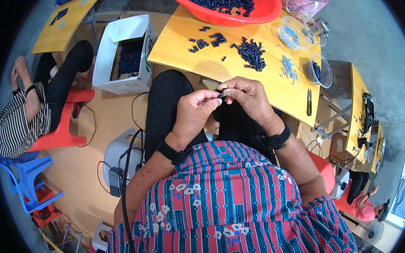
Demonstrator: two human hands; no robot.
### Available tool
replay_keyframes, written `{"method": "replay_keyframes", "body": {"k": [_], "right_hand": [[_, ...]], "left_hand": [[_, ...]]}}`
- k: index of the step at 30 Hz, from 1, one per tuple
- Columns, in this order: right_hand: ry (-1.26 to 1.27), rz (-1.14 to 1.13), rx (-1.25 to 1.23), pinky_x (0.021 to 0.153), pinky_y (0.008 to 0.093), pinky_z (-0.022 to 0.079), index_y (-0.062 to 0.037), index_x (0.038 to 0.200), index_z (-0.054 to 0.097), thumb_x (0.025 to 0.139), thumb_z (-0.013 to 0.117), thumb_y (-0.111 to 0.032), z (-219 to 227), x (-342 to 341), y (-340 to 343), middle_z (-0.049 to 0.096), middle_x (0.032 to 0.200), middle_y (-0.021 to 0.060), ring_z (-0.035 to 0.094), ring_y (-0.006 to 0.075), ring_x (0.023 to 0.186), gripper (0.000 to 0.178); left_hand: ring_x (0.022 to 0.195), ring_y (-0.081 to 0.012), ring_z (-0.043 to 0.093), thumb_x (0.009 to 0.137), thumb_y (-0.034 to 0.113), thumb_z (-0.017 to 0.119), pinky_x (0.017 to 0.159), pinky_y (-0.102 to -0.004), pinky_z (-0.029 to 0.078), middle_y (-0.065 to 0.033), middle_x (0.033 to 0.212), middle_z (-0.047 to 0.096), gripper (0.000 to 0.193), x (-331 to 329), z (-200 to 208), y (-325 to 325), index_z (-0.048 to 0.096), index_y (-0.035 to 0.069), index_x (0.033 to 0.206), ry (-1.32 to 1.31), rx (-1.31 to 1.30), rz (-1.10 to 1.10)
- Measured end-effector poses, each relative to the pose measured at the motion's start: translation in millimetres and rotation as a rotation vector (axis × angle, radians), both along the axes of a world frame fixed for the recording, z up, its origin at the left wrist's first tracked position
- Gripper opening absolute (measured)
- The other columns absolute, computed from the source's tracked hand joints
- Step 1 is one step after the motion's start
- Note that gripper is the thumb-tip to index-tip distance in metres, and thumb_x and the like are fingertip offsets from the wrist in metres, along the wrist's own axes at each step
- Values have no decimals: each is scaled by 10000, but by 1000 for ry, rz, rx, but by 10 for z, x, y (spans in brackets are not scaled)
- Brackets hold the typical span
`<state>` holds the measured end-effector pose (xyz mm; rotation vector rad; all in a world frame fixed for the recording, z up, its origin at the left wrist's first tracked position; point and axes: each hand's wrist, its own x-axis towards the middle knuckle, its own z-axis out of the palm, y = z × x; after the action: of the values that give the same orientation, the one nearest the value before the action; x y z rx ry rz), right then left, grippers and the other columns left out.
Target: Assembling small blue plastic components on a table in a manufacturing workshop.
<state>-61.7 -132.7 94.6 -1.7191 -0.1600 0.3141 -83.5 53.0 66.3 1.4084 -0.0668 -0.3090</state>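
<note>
My left hand (194,112) and my right hand (250,99) meet above my lap, just off the table's near edge. Thumb and forefinger of each are pinched on a small dark piece (220,94), mostly covered by the fingertips. On the yellow table (179,38) ahead lies a heap of dark blue tube-like pieces (252,54). Left of that heap are several looser ones (202,44). To its right is a patch of small pale blue-grey parts (289,69). Black thread snips (309,102) rest by the right edge.
A red basin (269,8) full of dark pieces stands at the far edge. Clear tubs (326,74) sit at the table's right. On the floor at left is a white carton (120,87). A co-worker in stripes (21,120) sits far left; another in pink (363,209) is far right.
</note>
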Motion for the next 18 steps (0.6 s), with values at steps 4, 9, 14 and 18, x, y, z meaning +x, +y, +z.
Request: {"method": "replay_keyframes", "body": {"k": [4,9,14,18], "right_hand": [[54,-42,44,669,215,490,35,1037,669,915,594,-23,-69,-20,-34,650,844,26,585,79,695,155],[243,-161,323,686,247,509,2,995,611,958,535,-102,-116,-31,-178,641,862,49,586,103,696,135],[380,-386,520,628,269,505,-29,967,580,976,480,-138,-193,-55,-537,632,848,61,570,101,692,148],[322,-521,574,584,260,466,-21,966,579,967,480,-140,-180,-113,-864,623,847,61,540,93,678,154]], "left_hand": [[726,-28,573,878,61,660,619,-181,466,13,844,657,148,7,-7,-22,681,8,1014,22,-8,-4],[760,-56,599,872,33,646,682,-194,492,-17,867,670,143,14,-48,-32,672,-7,1008,84,-19,22],[806,-70,618,872,13,637,731,-202,495,-37,887,678,161,31,-63,-2,663,-28,1026,113,1,-31],[793,-75,618,873,-2,630,735,-207,498,-38,885,677,172,44,-55,-28,659,-31,1040,179,-30,-49]]}}
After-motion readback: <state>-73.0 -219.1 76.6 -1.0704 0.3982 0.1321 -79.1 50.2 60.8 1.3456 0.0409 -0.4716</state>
